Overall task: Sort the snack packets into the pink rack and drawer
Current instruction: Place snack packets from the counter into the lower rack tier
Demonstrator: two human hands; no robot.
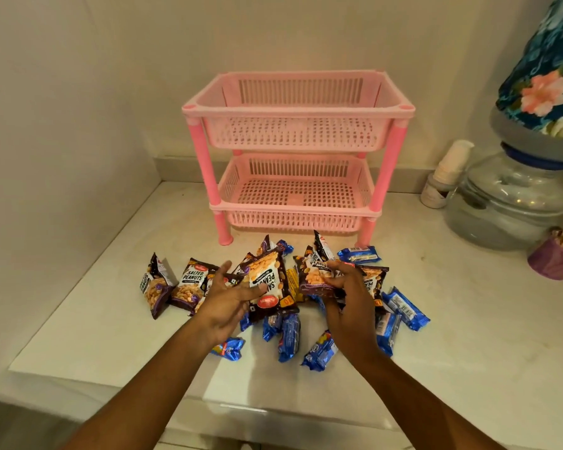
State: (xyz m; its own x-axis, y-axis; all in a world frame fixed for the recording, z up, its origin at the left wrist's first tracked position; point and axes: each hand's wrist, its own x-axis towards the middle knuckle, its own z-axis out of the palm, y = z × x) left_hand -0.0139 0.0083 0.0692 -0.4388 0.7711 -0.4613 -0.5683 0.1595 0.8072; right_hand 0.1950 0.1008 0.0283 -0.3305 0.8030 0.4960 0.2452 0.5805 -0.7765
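A pink two-tier rack [298, 109] stands at the back of the white counter, both baskets bare. In front of it lies a heap of dark salted-peanut packets [189, 282] and blue biscuit packets [403, 306]. My left hand [226, 302] has its fingers spread and its thumb against a peanut packet [267, 280] that stands tilted up. My right hand [345, 287] grips another peanut packet [316, 274] by its lower edge, just above the heap.
A clear water dispenser jar [507, 203] with a floral-covered bottle [546, 69] stands at the right. A stack of paper cups [449, 167] sits beside it, and a purple cup [553, 258] nearer. Walls close the left and back. The counter's front edge [111, 384] is near me.
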